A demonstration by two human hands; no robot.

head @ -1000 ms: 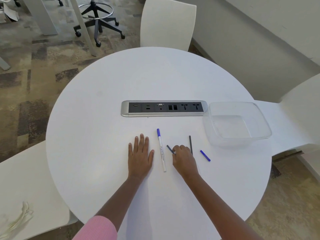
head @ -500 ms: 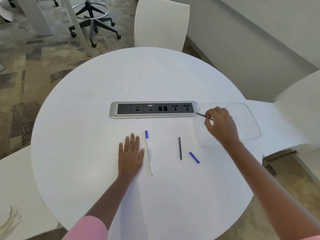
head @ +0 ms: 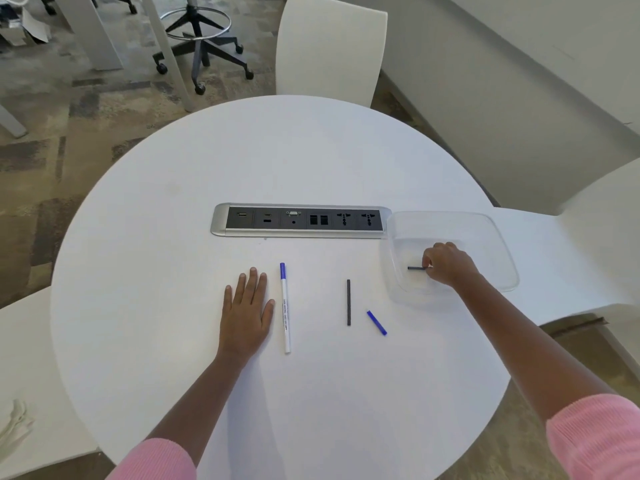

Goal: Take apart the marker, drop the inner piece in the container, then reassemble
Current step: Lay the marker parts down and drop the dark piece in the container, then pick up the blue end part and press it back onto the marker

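Observation:
A white marker barrel (head: 285,308) with a blue end lies on the round white table (head: 173,237). To its right lie a long dark inner rod (head: 348,302) and a small blue cap piece (head: 376,322). My right hand (head: 446,263) reaches into the clear plastic container (head: 491,233) at the table's right edge and pinches a short dark inner piece (head: 415,268) low inside it. My left hand (head: 247,310) rests flat on the table, just left of the barrel.
A silver power and socket strip (head: 298,220) is set into the table behind the parts, its right end touching the container. White chairs (head: 329,46) stand around the table. An office chair base (head: 204,46) is on the carpet beyond.
My right hand picked up the short dark piece from beside the barrel, carried it right over the container rim, and now holds it down inside the container. The left hand stayed flat.

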